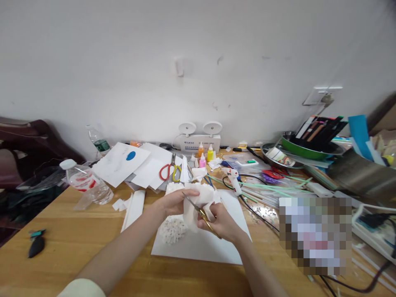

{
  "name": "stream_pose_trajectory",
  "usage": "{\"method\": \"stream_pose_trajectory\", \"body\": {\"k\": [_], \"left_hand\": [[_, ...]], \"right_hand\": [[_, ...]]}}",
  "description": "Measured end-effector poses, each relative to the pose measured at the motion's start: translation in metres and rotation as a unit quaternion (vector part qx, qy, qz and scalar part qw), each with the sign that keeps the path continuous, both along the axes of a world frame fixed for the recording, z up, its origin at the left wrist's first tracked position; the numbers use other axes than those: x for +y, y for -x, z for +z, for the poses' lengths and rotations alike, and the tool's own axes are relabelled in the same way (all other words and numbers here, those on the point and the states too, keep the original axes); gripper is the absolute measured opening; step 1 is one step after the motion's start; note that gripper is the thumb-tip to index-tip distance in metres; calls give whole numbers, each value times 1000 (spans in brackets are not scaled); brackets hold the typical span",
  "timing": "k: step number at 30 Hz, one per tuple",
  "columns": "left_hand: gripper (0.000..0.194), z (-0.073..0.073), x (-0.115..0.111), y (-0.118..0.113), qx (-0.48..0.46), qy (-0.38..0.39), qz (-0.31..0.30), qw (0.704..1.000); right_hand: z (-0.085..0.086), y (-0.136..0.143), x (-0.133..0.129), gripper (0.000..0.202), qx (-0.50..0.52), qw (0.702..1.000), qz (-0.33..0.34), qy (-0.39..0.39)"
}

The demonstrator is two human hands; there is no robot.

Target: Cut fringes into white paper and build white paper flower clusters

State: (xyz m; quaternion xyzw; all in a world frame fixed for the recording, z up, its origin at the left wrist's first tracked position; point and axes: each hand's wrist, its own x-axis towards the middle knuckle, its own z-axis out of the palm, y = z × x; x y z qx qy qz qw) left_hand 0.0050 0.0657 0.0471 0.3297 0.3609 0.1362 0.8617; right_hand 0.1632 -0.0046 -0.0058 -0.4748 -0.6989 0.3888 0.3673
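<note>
My left hand (176,201) is closed on a soft white tissue-like piece (191,214), which hangs down between my hands. My right hand (221,222) grips gold-handled scissors (202,213), their blades pointing up and left across the white piece. Whether the blades are parted is too small to tell. Below my left hand, a heap of small white bits (173,232) lies on a white sheet (213,251) on the wooden table. More of the white material lies behind my hands, partly hidden by them.
A water bottle (91,185) and white papers (122,164) lie left; red-handled scissors (165,172) and small paint bottles (210,153) are behind. On the right are a white glue gun (233,180) with a black cord, pale sticks (262,192) and a green-sided pan (309,148).
</note>
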Motion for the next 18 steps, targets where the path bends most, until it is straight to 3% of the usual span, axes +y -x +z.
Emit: {"method": "stream_pose_trajectory", "body": {"k": [4, 8, 13, 18], "left_hand": [[18, 3, -2, -3, 9, -43, 38, 998], [16, 7, -4, -4, 6, -69, 108, 992], [17, 12, -6, -2, -41, -87, 167, 981], [23, 31, 13, 16, -65, -171, 236, 954]], "right_hand": [[1, 0, -1, 42, 23, 999, 5, 33], [7, -1, -1, 36, 84, 993, 53, 60], [10, -1, 1, 35, 122, 986, 62, 98], [4, -3, 4, 35, 86, 987, 46, 131]]}}
